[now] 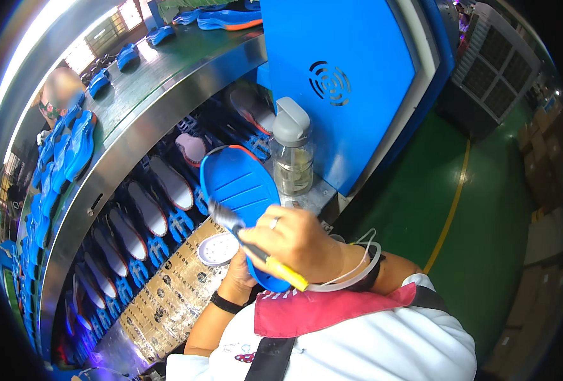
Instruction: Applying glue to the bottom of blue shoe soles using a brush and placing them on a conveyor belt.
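One head-worn fisheye looks steeply down, close over the hands at frame centre (edges bend toward the rim).

Shoe factory floor. Curved steel conveyor (148, 95) carries blue soles (78, 146) on top tier, rows of shoes on lasts (161, 190) below. Blue machine cabinet (351, 76) alongside. Green painted floor (484, 222) with yellow line (450, 209), stacked cartons (542, 140), industrial cooler (497, 63) behind.

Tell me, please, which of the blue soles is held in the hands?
The blue sole beside the bottle: the left hand holds it upright, the right hand brushes it; the others lie on the conveyor.
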Available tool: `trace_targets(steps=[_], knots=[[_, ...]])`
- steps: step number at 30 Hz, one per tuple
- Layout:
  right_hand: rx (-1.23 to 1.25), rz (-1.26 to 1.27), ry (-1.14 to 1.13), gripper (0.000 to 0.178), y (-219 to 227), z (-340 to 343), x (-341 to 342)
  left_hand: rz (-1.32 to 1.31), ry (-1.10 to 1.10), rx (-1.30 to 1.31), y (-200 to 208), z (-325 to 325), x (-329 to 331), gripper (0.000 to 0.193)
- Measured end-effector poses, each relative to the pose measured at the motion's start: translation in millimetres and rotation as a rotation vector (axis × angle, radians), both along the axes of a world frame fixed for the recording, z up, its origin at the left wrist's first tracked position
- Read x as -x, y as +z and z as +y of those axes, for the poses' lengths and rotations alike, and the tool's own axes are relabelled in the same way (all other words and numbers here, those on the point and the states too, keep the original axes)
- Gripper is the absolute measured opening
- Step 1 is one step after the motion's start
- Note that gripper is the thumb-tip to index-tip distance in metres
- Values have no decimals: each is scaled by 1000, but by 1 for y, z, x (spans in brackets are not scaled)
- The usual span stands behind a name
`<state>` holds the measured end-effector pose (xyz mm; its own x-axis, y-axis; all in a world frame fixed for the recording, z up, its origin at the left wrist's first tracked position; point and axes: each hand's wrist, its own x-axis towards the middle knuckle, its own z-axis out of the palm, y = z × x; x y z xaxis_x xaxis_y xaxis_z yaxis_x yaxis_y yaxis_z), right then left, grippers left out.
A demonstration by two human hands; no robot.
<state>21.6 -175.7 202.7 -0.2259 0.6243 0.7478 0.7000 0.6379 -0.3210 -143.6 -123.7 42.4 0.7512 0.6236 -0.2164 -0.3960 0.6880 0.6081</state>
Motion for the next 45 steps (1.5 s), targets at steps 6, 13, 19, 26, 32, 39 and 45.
trace_targets(steps=[6,13,19,26,32,39,45], knots=[[-56,222,210,25,-1,2,-7,-139,68,24,0,0,18,76],[48,90,265,29,-13,2,15,-141,18,97,-12,7,42,77],[-30,309,217,26,-18,6,32,-226,98,-16,-13,21,61,81],[93,367,481,28,-30,6,62,-282,126,-116,18,26,69,85],[122,273,378,29,-35,5,78,-662,110,-131,27,31,73,79],[340,303,403,27,-34,0,77,-585,138,-27,27,49,100,65],[435,251,569,28,-38,3,73,-541,125,-92,44,52,103,79]])
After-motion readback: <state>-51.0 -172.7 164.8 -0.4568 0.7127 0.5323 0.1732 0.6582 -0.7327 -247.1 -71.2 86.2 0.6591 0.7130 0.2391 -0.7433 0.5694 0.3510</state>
